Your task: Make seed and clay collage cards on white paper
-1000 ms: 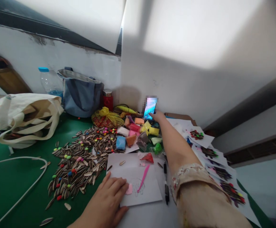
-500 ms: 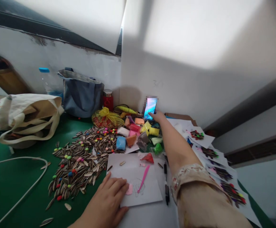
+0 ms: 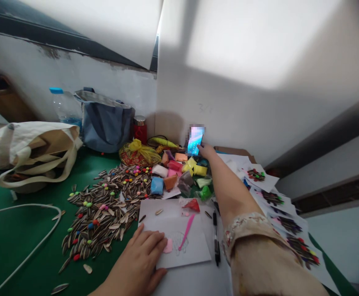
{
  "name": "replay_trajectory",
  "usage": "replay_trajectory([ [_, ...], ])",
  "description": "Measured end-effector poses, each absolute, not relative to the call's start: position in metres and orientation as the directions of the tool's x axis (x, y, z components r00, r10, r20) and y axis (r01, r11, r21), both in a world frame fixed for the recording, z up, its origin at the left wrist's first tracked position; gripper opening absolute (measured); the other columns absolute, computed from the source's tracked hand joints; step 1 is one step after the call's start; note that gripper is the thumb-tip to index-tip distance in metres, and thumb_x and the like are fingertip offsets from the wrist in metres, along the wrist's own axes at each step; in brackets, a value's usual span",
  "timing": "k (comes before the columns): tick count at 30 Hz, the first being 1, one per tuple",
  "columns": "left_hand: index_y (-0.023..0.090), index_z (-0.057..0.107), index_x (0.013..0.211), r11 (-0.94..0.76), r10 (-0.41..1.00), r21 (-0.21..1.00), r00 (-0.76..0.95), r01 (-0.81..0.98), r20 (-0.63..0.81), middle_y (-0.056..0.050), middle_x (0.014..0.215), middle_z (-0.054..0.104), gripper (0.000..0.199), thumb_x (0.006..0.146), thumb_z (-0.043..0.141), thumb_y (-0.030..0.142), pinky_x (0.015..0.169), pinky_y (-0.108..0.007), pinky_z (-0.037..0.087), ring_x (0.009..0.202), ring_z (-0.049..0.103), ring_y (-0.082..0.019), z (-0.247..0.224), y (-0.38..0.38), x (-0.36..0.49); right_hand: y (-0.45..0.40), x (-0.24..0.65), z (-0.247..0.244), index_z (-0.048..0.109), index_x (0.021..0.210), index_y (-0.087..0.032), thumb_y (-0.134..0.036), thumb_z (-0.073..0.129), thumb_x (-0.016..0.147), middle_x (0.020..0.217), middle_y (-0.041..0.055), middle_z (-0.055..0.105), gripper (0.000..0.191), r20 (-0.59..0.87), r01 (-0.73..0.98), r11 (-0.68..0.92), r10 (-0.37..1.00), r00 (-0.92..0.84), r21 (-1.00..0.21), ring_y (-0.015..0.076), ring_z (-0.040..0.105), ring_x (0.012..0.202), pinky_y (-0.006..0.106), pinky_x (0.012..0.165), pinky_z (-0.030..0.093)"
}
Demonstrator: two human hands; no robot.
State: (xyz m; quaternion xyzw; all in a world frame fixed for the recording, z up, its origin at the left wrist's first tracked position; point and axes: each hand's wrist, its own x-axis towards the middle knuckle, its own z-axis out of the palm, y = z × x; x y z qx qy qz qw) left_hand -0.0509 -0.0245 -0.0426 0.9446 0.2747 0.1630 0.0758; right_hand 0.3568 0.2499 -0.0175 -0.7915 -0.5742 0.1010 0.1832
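My left hand (image 3: 144,255) lies flat on a small white sheet (image 3: 194,257), fingers stretched out, beside a flat piece of pink clay (image 3: 167,246). A pink plastic modelling tool (image 3: 186,232) rests across a pencil drawing on that sheet. My right hand (image 3: 208,152) reaches far forward to a lit phone (image 3: 194,142) leaning upright at the wall. It is closed at the phone's right edge, with a digit at the screen; the other fingers are mostly hidden. Below it lie several coloured clay packets (image 3: 175,165). A black pen (image 3: 216,238) is right of the sheet.
Sunflower seeds mixed with coloured pieces (image 3: 105,213) spread left of the paper. Behind stand a blue bag (image 3: 107,125), a red jar (image 3: 140,130) and a water bottle (image 3: 62,109). A white tote bag (image 3: 40,144) and cable (image 3: 48,230) are left; decorated sheets (image 3: 290,226) lie right.
The digit of my right hand has shifted slightly up and to the right on the phone. My left hand stays in place on the sheet.
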Motion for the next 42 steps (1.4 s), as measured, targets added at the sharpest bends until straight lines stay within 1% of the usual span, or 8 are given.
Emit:
replay_trajectory([
  [9,0.026,0.058,0.127,-0.832,0.548,0.242,0.806,0.499,0.225,-0.005,0.123,0.068,0.051,0.077,0.071,0.03,0.108,-0.057,0.037,0.108,0.061,-0.029,-0.042,-0.024,-0.05,0.231,0.346,0.0,0.064,0.126,-0.016,-0.044,0.042,0.098,0.12,0.0155,0.069,0.045,0.153,0.866,-0.296,0.911,0.383,-0.404,0.0281,0.064,0.109,0.034,0.092,0.046],
  [15,0.025,0.062,0.124,-0.809,0.582,0.264,0.78,0.525,0.23,-0.006,0.123,0.068,0.047,0.078,0.071,0.03,0.111,-0.058,0.033,0.111,0.06,-0.03,-0.042,-0.028,-0.048,0.189,0.324,0.026,0.069,0.112,-0.016,-0.034,0.043,0.095,0.11,0.0132,0.071,0.036,0.268,0.882,-0.26,0.885,0.38,-0.392,0.0262,0.064,0.101,0.032,0.083,0.046],
  [21,0.027,0.062,0.125,-0.799,0.587,0.304,0.782,0.519,0.209,-0.004,0.123,0.067,0.044,0.082,0.069,0.033,0.113,-0.055,0.03,0.112,0.058,-0.027,-0.041,-0.026,-0.049,0.098,0.267,0.032,0.072,0.099,-0.024,-0.034,0.049,0.095,0.096,0.0018,0.074,0.025,0.251,0.918,-0.085,0.948,0.194,-0.388,0.0182,0.064,0.088,0.025,0.073,0.043],
  [24,0.027,0.063,0.123,-0.791,0.595,0.317,0.777,0.523,0.206,-0.005,0.122,0.066,0.041,0.083,0.068,0.035,0.113,-0.055,0.031,0.113,0.058,-0.027,-0.04,-0.025,-0.048,0.039,0.235,0.029,0.071,0.101,-0.024,-0.031,0.049,0.096,0.098,0.0029,0.074,0.024,0.224,0.936,0.126,0.973,-0.053,-0.328,0.0182,0.064,0.091,0.025,0.077,0.042],
  [26,0.026,0.064,0.122,-0.788,0.6,0.314,0.775,0.529,0.201,-0.006,0.122,0.066,0.04,0.084,0.067,0.034,0.113,-0.056,0.03,0.112,0.058,-0.027,-0.039,-0.025,-0.048,0.005,0.221,0.025,0.071,0.105,-0.024,-0.027,0.05,0.096,0.102,0.0044,0.073,0.023,0.176,0.949,0.176,0.975,-0.133,-0.261,0.0196,0.063,0.093,0.027,0.079,0.041],
  [30,0.023,0.064,0.122,-0.802,0.589,0.281,0.777,0.527,0.224,-0.008,0.121,0.066,0.038,0.084,0.066,0.029,0.113,-0.056,0.029,0.112,0.058,-0.027,-0.035,-0.027,-0.047,-0.036,0.209,0.014,0.07,0.11,-0.024,-0.016,0.047,0.096,0.092,0.0059,0.069,0.028,0.217,0.97,0.156,0.97,-0.114,-0.186,0.0215,0.059,0.092,0.03,0.082,0.039],
  [35,0.022,0.065,0.12,-0.812,0.577,0.264,0.783,0.52,0.233,-0.007,0.12,0.066,0.037,0.083,0.066,0.027,0.113,-0.056,0.029,0.112,0.057,-0.027,-0.033,-0.028,-0.047,-0.045,0.206,-0.002,0.067,0.117,-0.025,-0.01,0.048,0.093,0.105,0.0077,0.066,0.034,0.348,0.961,0.152,0.935,-0.064,-0.231,0.0232,0.056,0.101,0.033,0.087,0.04],
  [42,0.024,0.064,0.121,-0.799,0.589,0.284,0.784,0.53,0.196,-0.007,0.121,0.065,0.037,0.085,0.065,0.027,0.114,-0.057,0.028,0.114,0.057,-0.027,-0.03,-0.028,-0.046,-0.05,0.204,-0.019,0.071,0.104,-0.025,-0.018,0.061,0.089,0.096,0.006,0.068,0.02,0.179,0.959,0.276,0.949,-0.261,-0.067,0.0229,0.057,0.094,0.035,0.085,0.038],
])
